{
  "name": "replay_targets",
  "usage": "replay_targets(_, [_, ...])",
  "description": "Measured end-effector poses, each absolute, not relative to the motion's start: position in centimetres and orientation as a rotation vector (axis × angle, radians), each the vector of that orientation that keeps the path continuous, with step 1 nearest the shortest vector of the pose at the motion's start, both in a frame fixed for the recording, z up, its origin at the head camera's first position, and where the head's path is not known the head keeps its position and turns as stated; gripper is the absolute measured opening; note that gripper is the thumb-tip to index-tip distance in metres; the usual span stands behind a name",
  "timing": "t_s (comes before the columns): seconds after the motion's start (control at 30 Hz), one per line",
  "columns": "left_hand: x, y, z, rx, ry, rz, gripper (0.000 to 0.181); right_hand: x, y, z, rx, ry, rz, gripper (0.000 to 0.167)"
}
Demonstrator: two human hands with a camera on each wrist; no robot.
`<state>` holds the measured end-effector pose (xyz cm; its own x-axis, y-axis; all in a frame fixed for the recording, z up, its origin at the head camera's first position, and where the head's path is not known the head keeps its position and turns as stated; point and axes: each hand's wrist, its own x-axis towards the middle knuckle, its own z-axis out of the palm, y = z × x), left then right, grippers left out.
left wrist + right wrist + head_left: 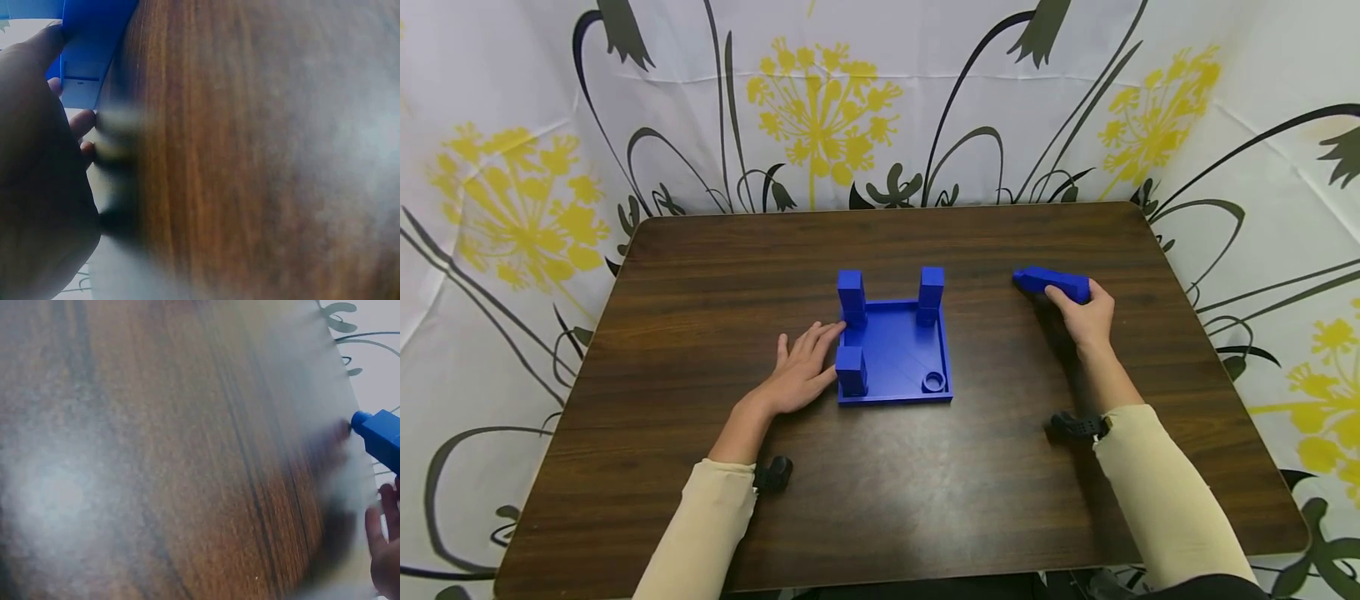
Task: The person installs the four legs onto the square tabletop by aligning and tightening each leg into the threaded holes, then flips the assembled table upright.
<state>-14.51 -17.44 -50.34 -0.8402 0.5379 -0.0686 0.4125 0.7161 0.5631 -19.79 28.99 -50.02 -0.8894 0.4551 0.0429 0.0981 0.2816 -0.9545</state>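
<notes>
A square blue tray-like base with a raised rim lies on the table. Blue square posts stand upright at three of its corners: back left, back right and front left. At the front right corner a small round socket shows. My left hand, fingers spread and fairly straight, touches the base's left side and the front left post. Off to the right, my right hand grips a loose blue post by its end. That post lies sideways, its narrower round tip pointing left.
The dark wood table has rounded corners and carries the base near its middle. Behind it hangs a white curtain with yellow and grey flowers. Dark straps with small devices sit on the left wrist and right wrist.
</notes>
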Motion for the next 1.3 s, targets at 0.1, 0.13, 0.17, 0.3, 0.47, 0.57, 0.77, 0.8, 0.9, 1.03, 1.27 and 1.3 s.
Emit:
replay_targets(0.1, [-14.5,-17.5,-50.5,0.764,2.694,0.816,0.064,-19.5,29.0,-49.9,-0.45,-2.006,1.869,0.019])
replay_targets(0.13, [-14.5,-17.5,-50.5,0.762,2.694,0.819,0.064,-19.4,28.9,-49.8,-0.427,-1.944,1.934,0.017])
replay_targets(0.17, [-14.6,-17.5,-50.5,0.759,2.693,0.818,0.064,-19.2,28.7,-49.6,-0.403,-1.9,1.992,0.017])
replay_targets(0.3, [-14.6,-17.4,-50.6,0.75,2.699,0.794,0.064,-18.3,27.9,-48.7,-0.287,-1.83,2.18,0.017])
replay_targets(0.47, [-14.5,-17.3,-50.0,0.747,2.689,0.789,0.064,-17.0,26.1,-47.4,-0.038,-1.976,2.252,0.024])
replay_targets(0.57, [-14.5,-17.2,-49.7,0.739,2.69,0.78,0.064,-16.2,24.7,-46.5,0.153,-2.136,2.188,0.031])
replay_targets(0.77, [-14.4,-17.3,-49.9,0.753,2.694,0.805,0.063,-14.7,21.8,-45.0,0.482,-2.356,2.076,0.04])
replay_targets(0.8, [-14.4,-17.3,-49.9,0.757,2.696,0.806,0.063,-14.6,21.3,-44.8,0.537,-2.372,2.071,0.04])
replay_targets(0.9, [-14.4,-17.3,-50.0,0.766,2.697,0.819,0.063,-14.1,20.2,-44.6,0.685,-2.403,2.082,0.037])
replay_targets(1.03, [-14.4,-17.3,-49.9,0.76,2.697,0.82,0.064,-13.7,19.1,-44.8,0.813,-2.472,2.079,0.035])
replay_targets(1.27, [-14.4,-17.2,-49.8,0.742,2.694,0.799,0.064,-13.5,18.2,-45.4,0.925,-2.505,2.046,0.035])
replay_targets(1.3, [-14.4,-17.2,-49.8,0.739,2.693,0.798,0.064,-13.5,18.1,-45.4,0.941,-2.51,2.04,0.036])
